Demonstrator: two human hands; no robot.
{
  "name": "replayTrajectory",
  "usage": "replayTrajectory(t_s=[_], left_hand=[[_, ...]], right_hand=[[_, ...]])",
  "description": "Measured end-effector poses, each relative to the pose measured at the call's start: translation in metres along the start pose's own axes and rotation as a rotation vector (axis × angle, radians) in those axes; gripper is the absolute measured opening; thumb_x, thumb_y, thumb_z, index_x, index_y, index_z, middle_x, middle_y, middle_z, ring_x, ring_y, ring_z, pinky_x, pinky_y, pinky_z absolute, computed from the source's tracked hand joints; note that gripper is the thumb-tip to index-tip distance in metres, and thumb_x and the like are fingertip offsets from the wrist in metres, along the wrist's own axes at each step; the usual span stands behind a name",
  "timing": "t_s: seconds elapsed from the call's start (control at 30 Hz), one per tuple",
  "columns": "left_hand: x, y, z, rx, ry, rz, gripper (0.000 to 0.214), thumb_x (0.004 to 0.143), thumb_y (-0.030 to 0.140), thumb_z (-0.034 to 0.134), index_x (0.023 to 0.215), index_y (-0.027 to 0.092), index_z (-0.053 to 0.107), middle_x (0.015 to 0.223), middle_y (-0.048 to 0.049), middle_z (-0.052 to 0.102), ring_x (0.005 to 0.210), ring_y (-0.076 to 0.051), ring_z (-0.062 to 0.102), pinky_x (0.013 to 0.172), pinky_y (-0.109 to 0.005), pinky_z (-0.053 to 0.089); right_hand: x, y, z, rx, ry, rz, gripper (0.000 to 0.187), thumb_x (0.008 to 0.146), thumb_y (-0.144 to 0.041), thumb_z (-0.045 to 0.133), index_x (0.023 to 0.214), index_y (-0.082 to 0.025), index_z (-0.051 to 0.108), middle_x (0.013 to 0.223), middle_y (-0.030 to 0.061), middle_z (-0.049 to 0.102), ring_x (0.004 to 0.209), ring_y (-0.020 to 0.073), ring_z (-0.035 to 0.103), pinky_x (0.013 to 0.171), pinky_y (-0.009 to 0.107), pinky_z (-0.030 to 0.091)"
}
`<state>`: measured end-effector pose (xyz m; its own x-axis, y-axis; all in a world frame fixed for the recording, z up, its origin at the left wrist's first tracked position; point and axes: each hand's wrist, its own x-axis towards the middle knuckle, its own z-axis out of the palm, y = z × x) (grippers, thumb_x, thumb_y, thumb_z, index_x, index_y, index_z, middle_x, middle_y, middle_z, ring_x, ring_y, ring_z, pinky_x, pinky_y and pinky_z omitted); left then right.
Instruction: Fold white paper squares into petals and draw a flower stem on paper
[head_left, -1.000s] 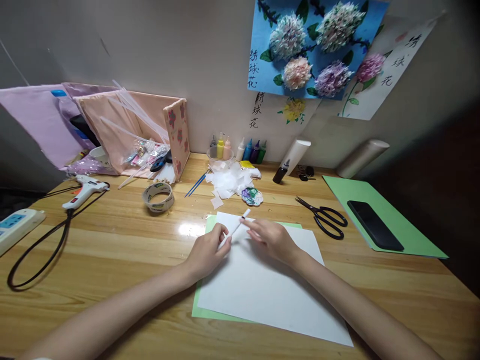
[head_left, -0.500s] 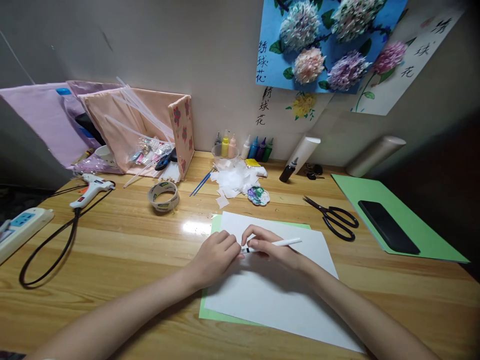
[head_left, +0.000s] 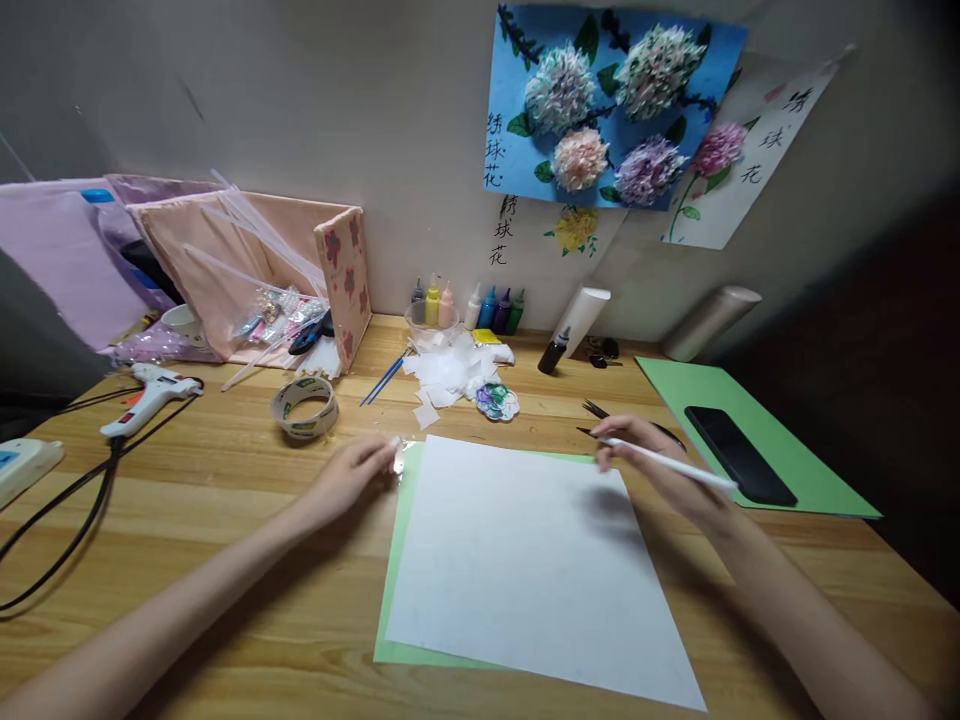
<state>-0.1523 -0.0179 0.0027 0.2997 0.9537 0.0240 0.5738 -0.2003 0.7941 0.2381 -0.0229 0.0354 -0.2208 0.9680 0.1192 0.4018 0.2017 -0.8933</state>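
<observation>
My right hand is closed around a white marker pen, above the right edge of a white sheet of paper. The pen's dark tip points left. Left of the sheet, my left hand pinches a small white piece that looks like the pen's cap. The white sheet lies on a light green sheet, whose left and top edges show. Black scissors lie partly hidden behind my right hand.
A tape roll, blue sticks, white paper scraps and a paint-stained palette lie behind the sheet. Paint bottles line the wall. A glue gun sits left; a black phone rests on green card at right.
My hands were together over the sheet with the pen between them. They have moved apart, the left to the sheet's left edge, the right with the pen toward the scissors. The view has shifted too.
</observation>
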Motion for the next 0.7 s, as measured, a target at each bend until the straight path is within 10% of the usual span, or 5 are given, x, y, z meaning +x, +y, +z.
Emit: replayTrajectory(t_s=[0.17,0.37,0.7], left_hand=[[0.048,-0.018,-0.008,0.638,0.299,-0.072,0.029,0.091,0.039,0.038,0.079,0.019,0.057,0.086,-0.007,0.061,0.089,-0.023,0.055,0.073,-0.03,0.04],[0.076,-0.01,0.003,0.837,0.331,-0.18,0.026,0.089,0.039,0.046,0.084,0.016,0.058,0.091,-0.0121,0.061,0.095,-0.028,0.054,0.072,-0.033,0.041],[0.029,0.015,0.026,0.649,0.246,0.221,0.025,0.094,0.03,0.033,0.087,0.017,0.053,0.087,-0.0068,0.058,0.085,-0.02,0.053,0.072,-0.03,0.04]], right_hand=[[-0.001,0.036,0.03,-0.539,-0.009,-0.083,0.024,0.086,-0.045,0.048,0.082,-0.022,0.054,0.083,0.0066,0.062,0.078,0.0234,0.057,0.068,0.034,0.043],[0.002,0.064,0.058,-0.813,0.249,-0.201,0.026,0.083,-0.046,0.054,0.077,-0.022,0.046,0.076,0.006,0.055,0.073,0.0235,0.048,0.068,0.035,0.039],[0.009,0.065,0.051,-0.866,0.223,-0.185,0.025,0.089,-0.045,0.045,0.08,-0.022,0.046,0.074,0.002,0.052,0.057,0.016,0.048,0.051,0.026,0.031]])
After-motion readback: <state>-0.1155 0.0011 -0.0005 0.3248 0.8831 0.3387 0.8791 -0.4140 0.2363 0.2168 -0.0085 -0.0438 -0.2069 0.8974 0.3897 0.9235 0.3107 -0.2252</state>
